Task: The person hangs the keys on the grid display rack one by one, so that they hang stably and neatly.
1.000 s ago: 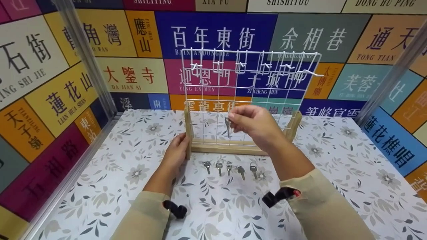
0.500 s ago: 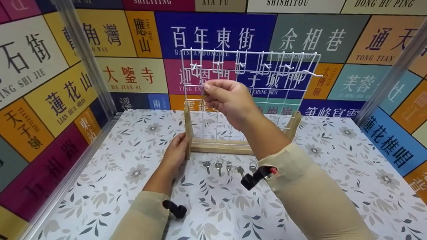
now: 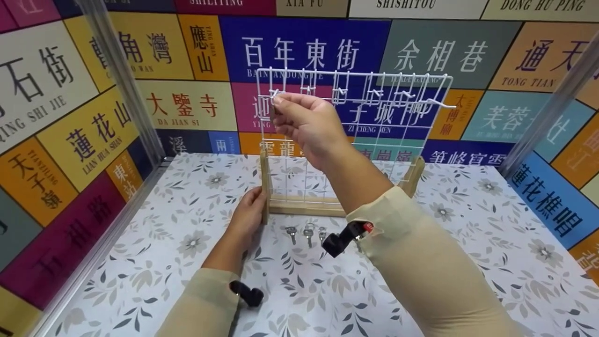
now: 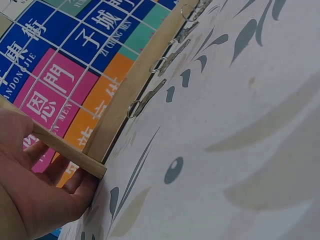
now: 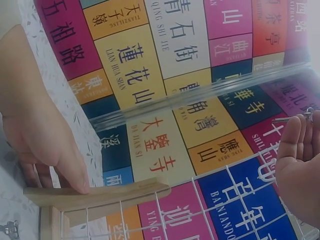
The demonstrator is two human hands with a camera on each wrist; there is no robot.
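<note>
My right hand (image 3: 306, 124) pinches a key (image 3: 274, 111) in front of the leftmost hook of a white wire grid rack (image 3: 344, 73). The right wrist view shows the key's metal blade (image 5: 286, 119) sticking out past the fingertips, with its ring beside them. Low on the left, my left hand (image 3: 249, 210) holds the rack's wooden side post (image 3: 264, 187). In the left wrist view, the thumb and fingers lie on both sides of that post (image 4: 70, 150). Several ringed keys (image 3: 308, 235) lie in a row before the rack; the right sleeve and wrist camera hide some of them.
More white hooks (image 3: 339, 95) line the upper part of the grid. A wooden base bar (image 3: 309, 209) joins the side posts. Flower-patterned covering (image 3: 196, 243) spreads over the table, with sign-printed walls (image 3: 187, 105) and clear corner strips (image 3: 126, 84) behind.
My right hand has risen and gone left with the key, from the grid's lower middle to the leftmost hook. My left hand stays on the post.
</note>
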